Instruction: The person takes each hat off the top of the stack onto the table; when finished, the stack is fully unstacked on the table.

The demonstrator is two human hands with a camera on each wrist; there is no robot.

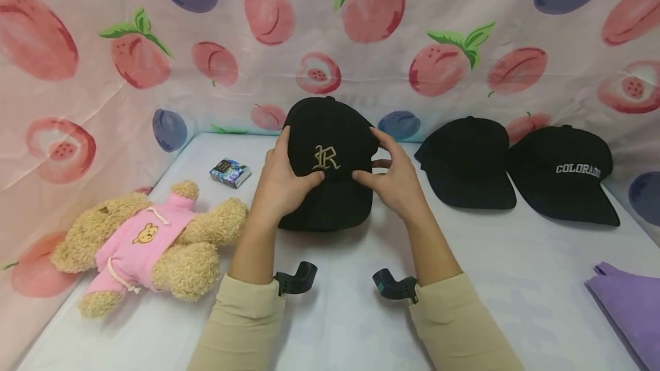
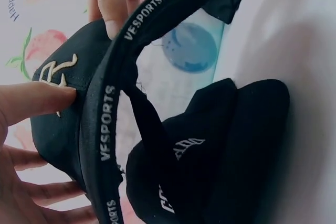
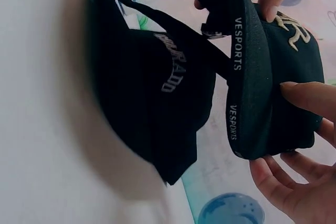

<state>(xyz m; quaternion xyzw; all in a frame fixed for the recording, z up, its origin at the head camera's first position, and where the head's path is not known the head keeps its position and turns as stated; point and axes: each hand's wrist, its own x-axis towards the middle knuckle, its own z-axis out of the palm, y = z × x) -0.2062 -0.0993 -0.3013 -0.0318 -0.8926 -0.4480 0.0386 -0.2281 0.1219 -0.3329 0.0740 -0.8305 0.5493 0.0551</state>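
Note:
A black cap (image 1: 330, 125) with a gold R emblem is held between both hands. My left hand (image 1: 281, 188) grips its left side, thumb across the front near the emblem. My right hand (image 1: 397, 182) grips the other side the same way, thumb below the emblem. White VESPORTS lettering runs along the held cap's inner band (image 2: 107, 114) in the left wrist view. Just beyond and below it, another black cap (image 3: 176, 114) with COLORADO lettering sits on the table in the right wrist view; the held cap covers most of it in the head view.
Two more black caps, one plain (image 1: 469, 159) and one lettered COLORADO (image 1: 567, 188), stand at the right. On the left are a teddy bear (image 1: 144, 245) in pink and a small blue box (image 1: 230, 172). A purple item (image 1: 629, 308) lies at the right edge.

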